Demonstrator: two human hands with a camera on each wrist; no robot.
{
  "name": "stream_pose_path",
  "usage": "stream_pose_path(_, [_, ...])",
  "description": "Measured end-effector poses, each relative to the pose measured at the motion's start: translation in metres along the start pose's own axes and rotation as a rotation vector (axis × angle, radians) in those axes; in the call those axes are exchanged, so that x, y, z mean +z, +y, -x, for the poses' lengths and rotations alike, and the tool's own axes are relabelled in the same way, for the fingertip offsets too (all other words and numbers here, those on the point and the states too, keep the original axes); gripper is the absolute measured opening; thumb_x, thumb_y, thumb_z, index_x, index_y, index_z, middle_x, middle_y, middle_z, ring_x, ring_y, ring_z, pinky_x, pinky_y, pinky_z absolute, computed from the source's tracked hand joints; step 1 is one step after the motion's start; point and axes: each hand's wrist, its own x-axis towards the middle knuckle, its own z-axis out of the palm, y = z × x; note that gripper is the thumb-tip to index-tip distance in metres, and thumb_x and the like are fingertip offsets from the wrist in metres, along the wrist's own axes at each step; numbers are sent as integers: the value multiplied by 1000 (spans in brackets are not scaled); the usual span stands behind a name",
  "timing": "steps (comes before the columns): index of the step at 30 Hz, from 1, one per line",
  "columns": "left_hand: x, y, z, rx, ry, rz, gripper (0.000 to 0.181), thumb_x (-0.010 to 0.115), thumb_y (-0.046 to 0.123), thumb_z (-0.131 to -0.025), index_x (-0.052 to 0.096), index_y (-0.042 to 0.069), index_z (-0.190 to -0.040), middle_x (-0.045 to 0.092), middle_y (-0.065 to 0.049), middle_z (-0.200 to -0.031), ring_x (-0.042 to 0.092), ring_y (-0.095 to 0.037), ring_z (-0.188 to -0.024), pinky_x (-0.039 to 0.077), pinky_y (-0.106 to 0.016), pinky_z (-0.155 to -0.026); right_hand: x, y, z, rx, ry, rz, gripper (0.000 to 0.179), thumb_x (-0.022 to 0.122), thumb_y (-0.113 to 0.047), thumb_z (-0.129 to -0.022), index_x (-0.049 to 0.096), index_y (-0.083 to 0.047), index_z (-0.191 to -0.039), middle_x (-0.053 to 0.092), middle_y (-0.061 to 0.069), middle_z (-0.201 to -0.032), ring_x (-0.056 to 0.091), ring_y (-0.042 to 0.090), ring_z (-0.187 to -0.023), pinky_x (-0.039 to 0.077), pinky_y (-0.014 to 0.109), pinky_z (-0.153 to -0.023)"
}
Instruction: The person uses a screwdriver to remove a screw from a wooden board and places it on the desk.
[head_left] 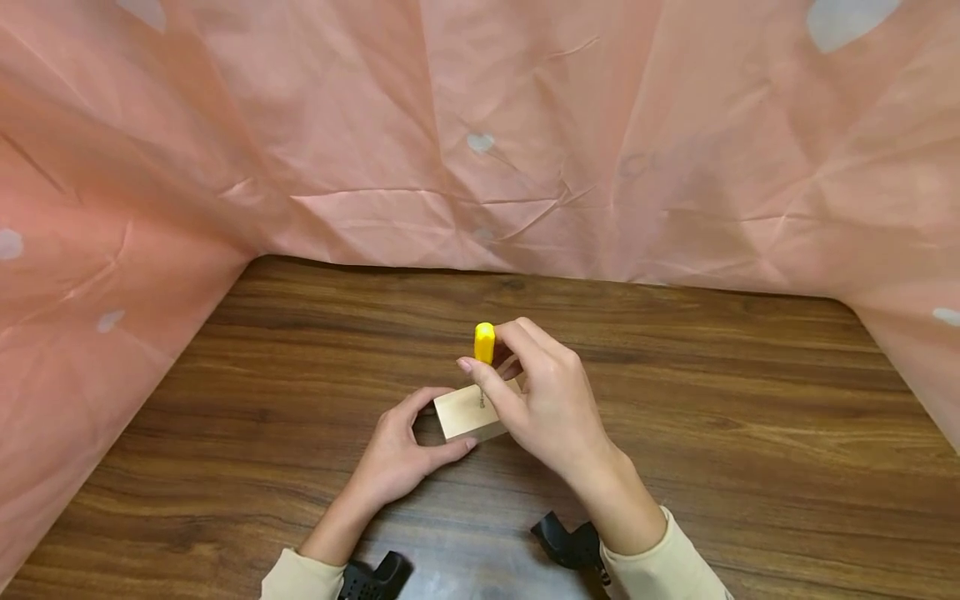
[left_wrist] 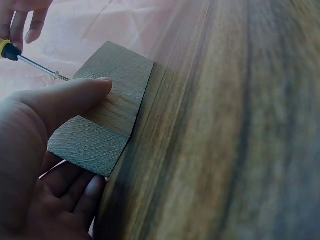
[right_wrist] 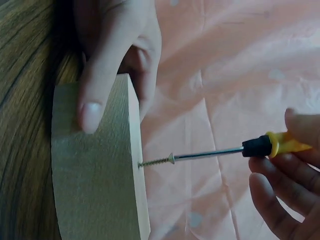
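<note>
A pale wooden block (head_left: pixel 459 412) lies on the brown table. My left hand (head_left: pixel 401 450) grips its left end, thumb along the near side and fingers round the far side. A screw (right_wrist: pixel 155 162) stands out of the block's top face, most of its thread showing. The tip of a screwdriver (right_wrist: pixel 210 153) with a steel shaft meets the screw's head, in line with it. My right hand (head_left: pixel 551 392) holds the screwdriver's yellow handle (head_left: pixel 484 342) between thumb and fingers, above the block. In the left wrist view the left thumb overlaps the block.
Wood-grain table (head_left: pixel 750 433) surrounds the block. A pink curtain (head_left: pixel 480 142) with pale hearts hangs behind and at both sides. Black wrist devices (head_left: pixel 566 540) sit below both hands, by the beige sleeves (head_left: pixel 667 562).
</note>
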Motion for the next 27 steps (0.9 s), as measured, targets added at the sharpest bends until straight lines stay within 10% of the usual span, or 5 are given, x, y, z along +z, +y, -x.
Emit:
stream_pose_path(13, [0,0,0,-5,0,-10,53,97,27,-78,73,31,-126,76,9,-119,67,-13,-112,48,-44,-106,1,-1,0,17,9,-12,32,82,-13,-95,70,-8,-125,77,2,-92,72,11,-79,62,30,-71])
stream_pose_path(27, [-1,1,0,-3,-12,7,54,97,27,-79,73,31,-126,75,9,-120,67,-13,-113,47,-45,-108,-5,-4,-1,103,-44,-39,20,78,-16,-99,64,-10,-113,69,-2,-95,71,9,-86,63,29,-76])
